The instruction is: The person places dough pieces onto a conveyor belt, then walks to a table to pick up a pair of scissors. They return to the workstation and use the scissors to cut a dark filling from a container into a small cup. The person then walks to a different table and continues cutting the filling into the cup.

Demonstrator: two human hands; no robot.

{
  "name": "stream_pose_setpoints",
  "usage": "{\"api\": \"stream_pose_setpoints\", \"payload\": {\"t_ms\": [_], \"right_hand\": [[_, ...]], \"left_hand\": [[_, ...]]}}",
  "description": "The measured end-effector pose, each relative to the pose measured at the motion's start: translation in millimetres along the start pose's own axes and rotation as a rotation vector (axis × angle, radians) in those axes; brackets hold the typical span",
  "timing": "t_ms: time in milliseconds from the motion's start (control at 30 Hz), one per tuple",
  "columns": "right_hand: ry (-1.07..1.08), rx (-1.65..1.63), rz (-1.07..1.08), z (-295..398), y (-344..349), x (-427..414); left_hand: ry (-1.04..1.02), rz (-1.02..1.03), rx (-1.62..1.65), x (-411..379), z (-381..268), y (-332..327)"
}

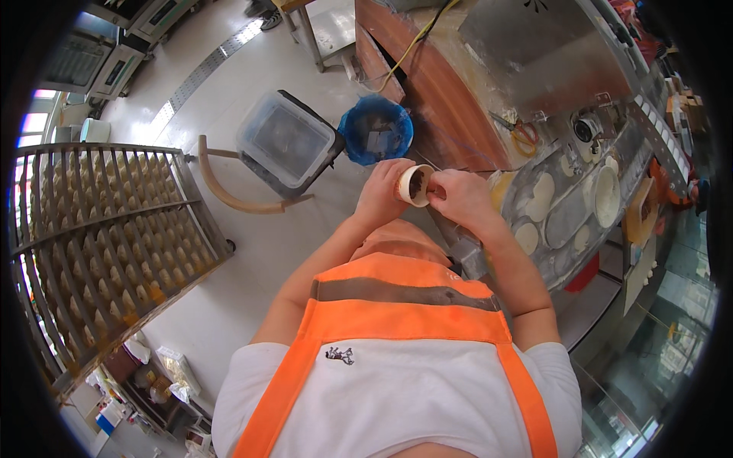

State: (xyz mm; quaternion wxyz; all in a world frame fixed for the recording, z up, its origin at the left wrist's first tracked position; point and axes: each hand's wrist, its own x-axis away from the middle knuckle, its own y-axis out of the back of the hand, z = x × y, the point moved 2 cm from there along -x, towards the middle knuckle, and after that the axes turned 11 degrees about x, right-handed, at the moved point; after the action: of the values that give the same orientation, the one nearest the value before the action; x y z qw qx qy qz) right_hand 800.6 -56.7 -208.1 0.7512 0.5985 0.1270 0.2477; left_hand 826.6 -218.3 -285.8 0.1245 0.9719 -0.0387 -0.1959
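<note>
My left hand (382, 192) is wrapped around the side of a pale paper cup (404, 186), which is tilted so its mouth faces right. Dark brown matter (416, 184) clings to the inside of the cup. At the right side of the cup's mouth is my right hand (462, 197), its fingers curled and the thumb and fingertips drawn together. Whether anything sits between those fingertips is hidden. Both hands are in front of an orange apron (406, 309). Below and beyond the cup stands a bin with a blue liner (401, 123), with scraps inside.
Left stands a metal rack (189, 183) with rows of pale dough pieces (114, 223). A wooden curved-back chair (220, 197) and a lidded plastic tub (286, 140) occupy the floor. On the right worktop are flat dough rounds (543, 189), a bowl (607, 197), scissors (522, 140) and a metal machine (550, 57).
</note>
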Motion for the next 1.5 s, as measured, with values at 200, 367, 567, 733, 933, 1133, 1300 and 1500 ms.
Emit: {"api": "stream_pose_setpoints", "payload": {"t_ms": [200,367,567,733,933,1133,1300,1500], "right_hand": [[-0.076,-0.318,0.141,4,-12,-38],[-0.237,-0.757,0.279,-2,-34,-82],[-0.418,-0.916,0.047,-20,-66,-117],[-0.386,-0.757,-0.129,-22,-86,-68],[-0.488,-0.536,-0.304,12,-65,76],[-0.870,-0.332,-0.818,11,-46,279],[-1.187,-0.034,-0.996,50,-80,434],[-1.316,-0.267,-1.221,89,-101,574]], "left_hand": [[0.004,-0.013,-0.075,-22,16,27],[0.018,-0.015,-0.168,-41,47,50],[0.219,-0.158,-0.160,-28,84,78],[0.273,-0.035,-0.039,-2,86,46],[0.166,0.370,0.316,33,27,-63],[0.637,1.171,0.925,77,-71,-182],[1.589,1.309,1.332,197,-163,-278],[1.998,1.377,1.300,331,-195,-388]]}}
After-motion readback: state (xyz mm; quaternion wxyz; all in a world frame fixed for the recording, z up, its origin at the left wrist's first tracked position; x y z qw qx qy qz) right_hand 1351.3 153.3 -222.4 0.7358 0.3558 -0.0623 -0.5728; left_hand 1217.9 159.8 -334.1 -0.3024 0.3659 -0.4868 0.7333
